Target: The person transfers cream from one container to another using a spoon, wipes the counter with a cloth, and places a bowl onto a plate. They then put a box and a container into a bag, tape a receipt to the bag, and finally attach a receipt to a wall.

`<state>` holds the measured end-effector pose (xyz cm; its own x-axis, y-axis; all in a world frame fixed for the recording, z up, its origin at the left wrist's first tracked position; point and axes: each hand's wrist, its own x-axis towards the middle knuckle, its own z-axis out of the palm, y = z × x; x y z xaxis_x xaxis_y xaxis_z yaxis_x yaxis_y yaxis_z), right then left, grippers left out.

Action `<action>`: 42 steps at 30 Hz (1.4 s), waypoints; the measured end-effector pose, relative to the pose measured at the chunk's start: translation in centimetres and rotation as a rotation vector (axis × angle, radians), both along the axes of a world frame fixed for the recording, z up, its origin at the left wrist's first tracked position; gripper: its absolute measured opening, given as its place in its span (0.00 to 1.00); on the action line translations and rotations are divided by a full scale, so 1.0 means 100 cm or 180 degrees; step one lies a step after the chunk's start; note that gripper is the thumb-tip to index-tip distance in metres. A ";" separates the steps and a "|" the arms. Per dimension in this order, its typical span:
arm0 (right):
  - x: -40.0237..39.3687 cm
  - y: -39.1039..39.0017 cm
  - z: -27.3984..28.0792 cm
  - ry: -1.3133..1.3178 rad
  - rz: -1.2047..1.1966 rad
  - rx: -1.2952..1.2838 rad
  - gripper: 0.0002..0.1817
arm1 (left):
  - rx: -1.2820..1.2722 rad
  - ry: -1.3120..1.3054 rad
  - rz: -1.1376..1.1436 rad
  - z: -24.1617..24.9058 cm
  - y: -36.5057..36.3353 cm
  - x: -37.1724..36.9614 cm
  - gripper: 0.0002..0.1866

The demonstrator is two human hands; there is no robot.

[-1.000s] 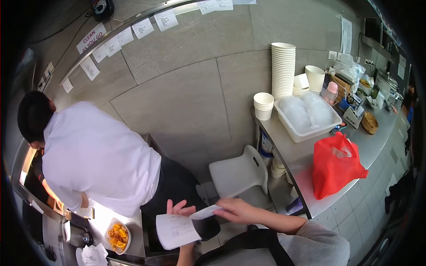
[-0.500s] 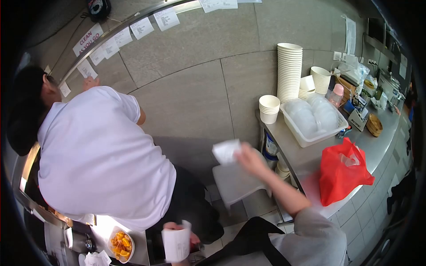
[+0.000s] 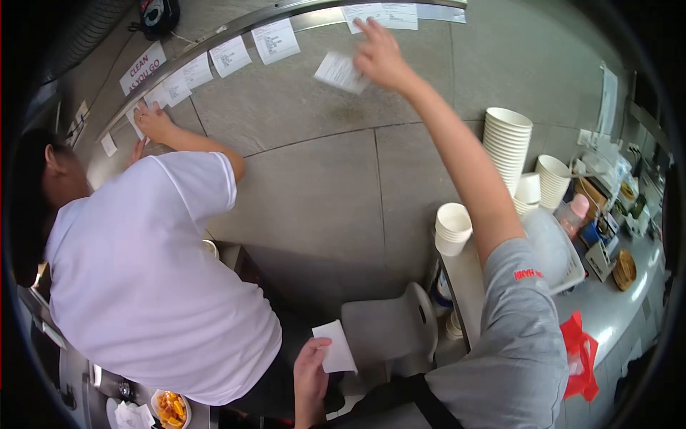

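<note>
Reaching high toward the metal rail [image 3: 214,36], the right hand [image 3: 379,50] pinches a paper slip [image 3: 341,71] against the tiled wall. Low down, the left hand [image 3: 311,372] grips a second slip [image 3: 336,347] above the stool [image 3: 389,329], beside a co-worker [image 3: 143,286] in white.

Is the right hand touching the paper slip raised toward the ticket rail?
Touching. The head view shows the right hand pinching the paper slip by its edge just below the ticket rail.
</note>
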<state>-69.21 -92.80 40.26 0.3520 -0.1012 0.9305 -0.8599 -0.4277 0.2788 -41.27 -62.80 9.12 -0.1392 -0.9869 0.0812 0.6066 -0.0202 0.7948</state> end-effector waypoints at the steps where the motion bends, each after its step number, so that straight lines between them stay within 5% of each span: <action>1: -0.006 -0.033 0.014 -0.0078 -0.0153 -0.0089 0.13 | -0.0008 -0.0044 0.0102 -0.003 -0.003 -0.002 0.11; 15: 0.036 -0.113 0.021 -0.0604 0.0282 -0.0255 0.14 | 0.0292 -0.0107 0.0929 -0.009 -0.001 0.000 0.11; 19: 0.019 -0.088 0.010 -0.0584 -0.0342 -0.0444 0.13 | 0.0385 -0.0244 0.0945 -0.015 0.000 0.006 0.11; 28: 0.045 -0.085 0.001 0.0197 -0.0225 -0.0183 0.13 | 0.0265 -0.0203 0.0801 -0.011 0.001 0.002 0.11; 42: 0.040 -0.080 0.014 0.0145 -0.0257 -0.0053 0.15 | 0.0441 -0.0240 0.1078 -0.027 0.011 0.012 0.10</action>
<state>-65.23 -100.83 41.68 0.3853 -0.1157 0.9155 -0.8777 -0.3525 0.3248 -40.11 -61.70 6.42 0.1967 -0.9790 -0.0543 0.5372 0.0613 0.8412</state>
